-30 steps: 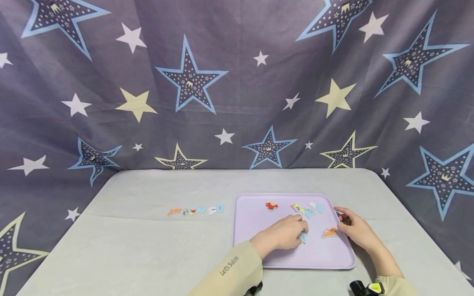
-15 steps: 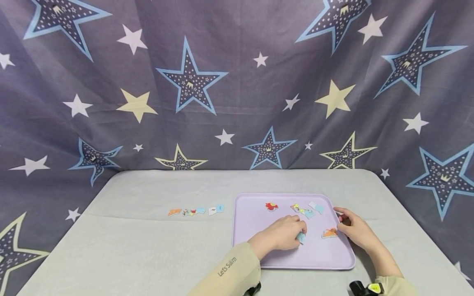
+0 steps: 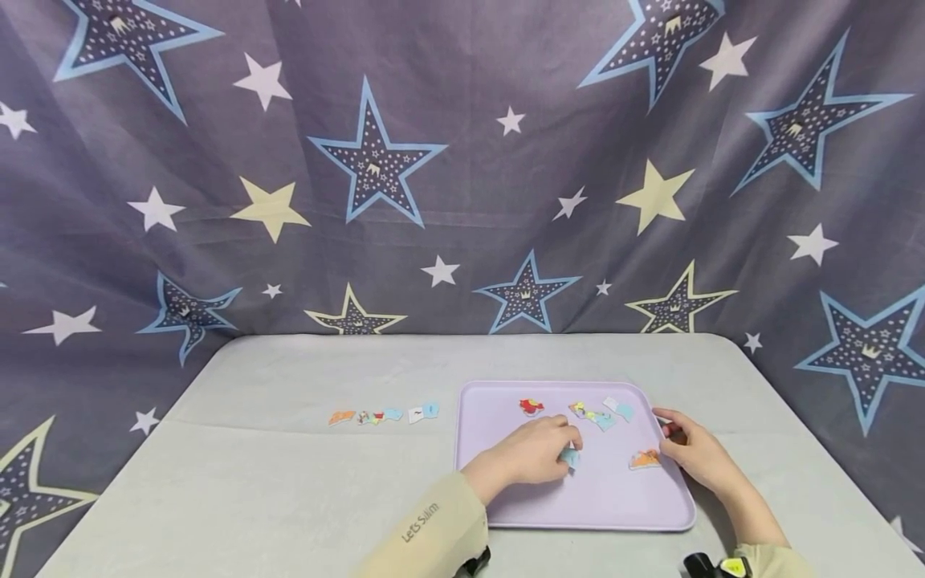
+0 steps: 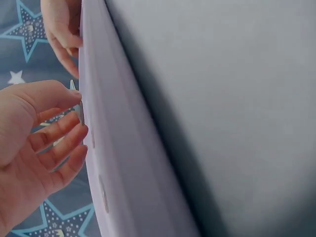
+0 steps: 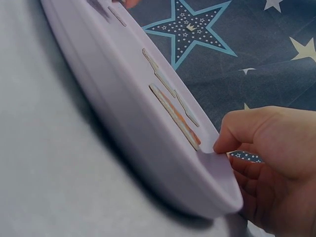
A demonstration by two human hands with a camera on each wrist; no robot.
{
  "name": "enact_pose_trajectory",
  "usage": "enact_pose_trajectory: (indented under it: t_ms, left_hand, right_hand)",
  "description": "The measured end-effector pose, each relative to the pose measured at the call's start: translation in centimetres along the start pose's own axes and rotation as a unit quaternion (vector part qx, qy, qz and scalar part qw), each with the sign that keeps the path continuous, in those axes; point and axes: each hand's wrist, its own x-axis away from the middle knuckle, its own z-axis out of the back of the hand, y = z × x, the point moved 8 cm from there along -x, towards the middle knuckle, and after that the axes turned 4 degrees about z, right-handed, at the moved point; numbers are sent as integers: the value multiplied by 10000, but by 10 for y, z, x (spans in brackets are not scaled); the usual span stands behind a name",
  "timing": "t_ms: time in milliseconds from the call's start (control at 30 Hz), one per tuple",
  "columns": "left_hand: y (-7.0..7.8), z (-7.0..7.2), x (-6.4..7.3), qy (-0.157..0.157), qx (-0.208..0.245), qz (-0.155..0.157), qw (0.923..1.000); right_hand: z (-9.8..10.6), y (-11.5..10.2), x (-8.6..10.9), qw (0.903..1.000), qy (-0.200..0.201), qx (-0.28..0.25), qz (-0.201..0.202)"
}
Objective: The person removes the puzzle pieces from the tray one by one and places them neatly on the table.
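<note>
My left hand (image 3: 531,452) is over the middle of the lilac tray (image 3: 600,514), pinching a light blue puzzle piece (image 3: 570,458) between thumb and fingertips. Seen edge-on in the left wrist view, that thin piece (image 4: 79,109) stands between the thumb and fingers of the left hand (image 4: 44,143). At the tray's right side my right hand (image 3: 697,453) grips the rim. The right wrist view has this hand's (image 5: 276,153) thumb over the rim and its fingers on the outer side. An orange puzzle piece (image 3: 645,459) lies in the tray close to the right thumb.
Farther back in the tray lie a red piece (image 3: 531,407), joined yellow and blue pieces (image 3: 592,416), and a white and blue piece (image 3: 617,409). Left of the tray, a row on the table has orange (image 3: 342,417), multicoloured (image 3: 379,416) and white-blue pieces (image 3: 423,413). A star-patterned curtain (image 3: 462,193) hangs behind.
My left hand has shifted left across the tray, carrying the light blue puzzle piece. The right hand keeps its place on the rim.
</note>
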Motion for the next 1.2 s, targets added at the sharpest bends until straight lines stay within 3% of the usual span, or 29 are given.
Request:
enact_pose_trajectory:
  t_ms: [367, 667, 1200]
  left_hand:
    - [-24, 18, 18, 305, 139, -25, 9994]
    - [-48, 30, 35, 473, 520, 292, 9971]
    - [-114, 54, 88, 936, 809, 860, 9886]
  right_hand:
    - [1, 0, 0, 10000, -13, 73, -1]
    - [0, -1, 0, 10000, -6, 47, 31]
    - [1, 1, 0, 10000, -3, 79, 19]
